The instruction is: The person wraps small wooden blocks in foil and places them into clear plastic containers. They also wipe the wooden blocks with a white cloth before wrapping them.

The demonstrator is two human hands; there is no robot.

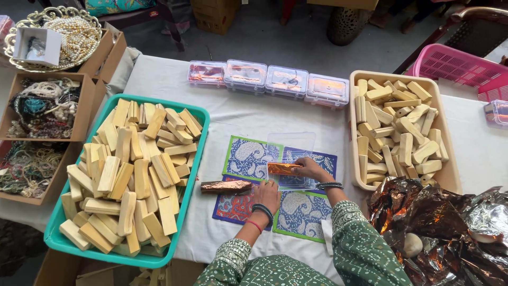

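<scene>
Along the far edge of the table (159, 79) stand four small clear plastic boxes (267, 79) in a row, each showing something coppery inside; a fifth sits at the right edge (497, 112). Left of centre, a teal tray (198, 153) is heaped with pale wooden blocks, and a beige tray (355, 132) on the right holds more. Crumpled copper and silver foil (444, 228) lies at the near right, a pink basket (450, 63) behind it. Cardboard boxes of beads (45, 108) line the left side.

At the centre, on paisley-printed mats (248, 159), an open clear box (292, 148) lies. The right hand (311, 169) has its grip closed on a foil-wrapped block (283, 168), shiny orange-copper, held over that box. The left hand (267, 195) rests flat on the mats, fingers loose, just beside a second wrapped block (226, 186) lying there.
</scene>
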